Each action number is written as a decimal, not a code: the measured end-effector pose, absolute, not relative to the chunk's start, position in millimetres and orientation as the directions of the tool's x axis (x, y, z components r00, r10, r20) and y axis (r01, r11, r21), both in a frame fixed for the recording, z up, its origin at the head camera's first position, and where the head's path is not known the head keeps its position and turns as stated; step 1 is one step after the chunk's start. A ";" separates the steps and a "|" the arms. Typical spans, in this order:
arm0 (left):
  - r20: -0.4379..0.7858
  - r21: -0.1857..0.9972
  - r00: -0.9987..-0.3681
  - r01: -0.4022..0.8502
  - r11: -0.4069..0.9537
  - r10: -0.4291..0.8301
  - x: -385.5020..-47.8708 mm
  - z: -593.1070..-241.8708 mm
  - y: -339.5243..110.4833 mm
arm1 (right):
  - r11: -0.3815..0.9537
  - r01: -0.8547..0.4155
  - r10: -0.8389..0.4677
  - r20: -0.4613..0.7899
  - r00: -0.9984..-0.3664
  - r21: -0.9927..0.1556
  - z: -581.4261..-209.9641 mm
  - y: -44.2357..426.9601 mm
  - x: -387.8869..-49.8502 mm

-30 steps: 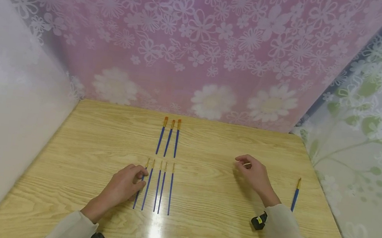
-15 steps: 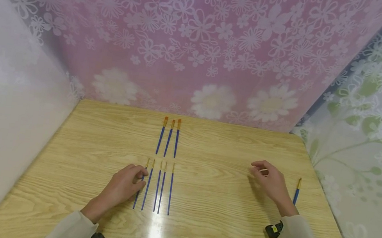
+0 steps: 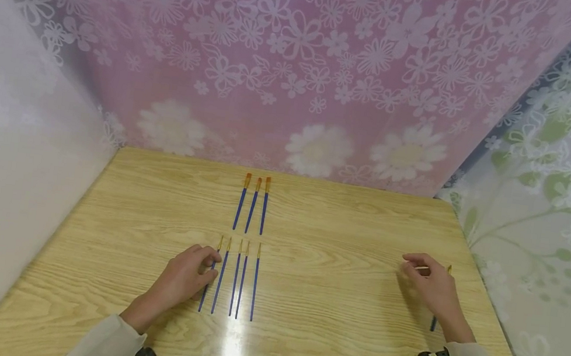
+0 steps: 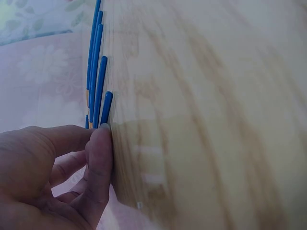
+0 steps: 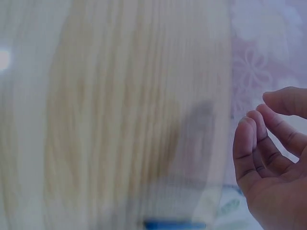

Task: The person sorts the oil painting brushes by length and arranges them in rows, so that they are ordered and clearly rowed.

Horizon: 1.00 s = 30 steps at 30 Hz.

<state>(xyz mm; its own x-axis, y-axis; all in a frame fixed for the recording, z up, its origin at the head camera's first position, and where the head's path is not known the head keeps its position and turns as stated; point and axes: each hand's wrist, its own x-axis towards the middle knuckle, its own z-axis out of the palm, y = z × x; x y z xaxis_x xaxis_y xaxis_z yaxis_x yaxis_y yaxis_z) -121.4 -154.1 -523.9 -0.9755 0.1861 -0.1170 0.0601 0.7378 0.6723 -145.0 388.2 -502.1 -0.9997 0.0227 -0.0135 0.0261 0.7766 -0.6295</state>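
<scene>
Several slim paintbrushes with blue handles lie in a front row on the table, tips pointing away. My left hand [image 3: 183,275] is at the leftmost paintbrush [image 3: 204,297], pinching its handle between thumb and fingers; in the left wrist view that handle's end [image 4: 108,104] sticks out past the thumb. Over the right side of the table hovers my right hand [image 3: 434,286], fingers loosely bent, holding nothing. Partly hidden behind it lies a single paintbrush [image 3: 433,324], whose blue handle [image 5: 175,224] shows at the bottom of the right wrist view.
Behind the front row lie three wider brushes [image 3: 252,209] with orange bristles. The wood-grain table [image 3: 322,317] meets a pink floral curtain [image 3: 322,88] at the back. Pale coverings hang at both sides.
My right hand has moved right and slightly toward me, up to the lone paintbrush, and now covers part of it. My left hand and the rows of brushes have stayed in place.
</scene>
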 end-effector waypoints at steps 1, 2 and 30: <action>-0.113 0.669 -0.976 0.065 0.740 0.188 -121.6 -524.0 -154.2 | 0.783 0.027 0.031 -0.005 -1.000 -0.622 -501.3 393.0 -143.8; -0.107 0.667 -0.975 0.073 0.741 0.193 -121.5 -523.8 -154.5 | 0.784 0.030 0.039 0.002 -0.999 -0.620 -500.2 397.4 -142.5; -0.122 0.677 -0.975 0.056 0.734 0.186 -121.5 -523.7 -154.2 | 0.862 0.108 0.155 0.054 -0.987 -0.495 -520.4 455.2 -115.8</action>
<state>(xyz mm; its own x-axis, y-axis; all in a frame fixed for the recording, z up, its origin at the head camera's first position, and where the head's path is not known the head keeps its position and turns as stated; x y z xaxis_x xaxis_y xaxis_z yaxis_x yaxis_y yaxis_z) -121.5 -154.2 -523.7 -0.9748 0.1865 -0.1222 0.0556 0.7340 0.6768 -115.8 455.2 -520.4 -0.9865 0.1547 0.0537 0.1082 0.8619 -0.4954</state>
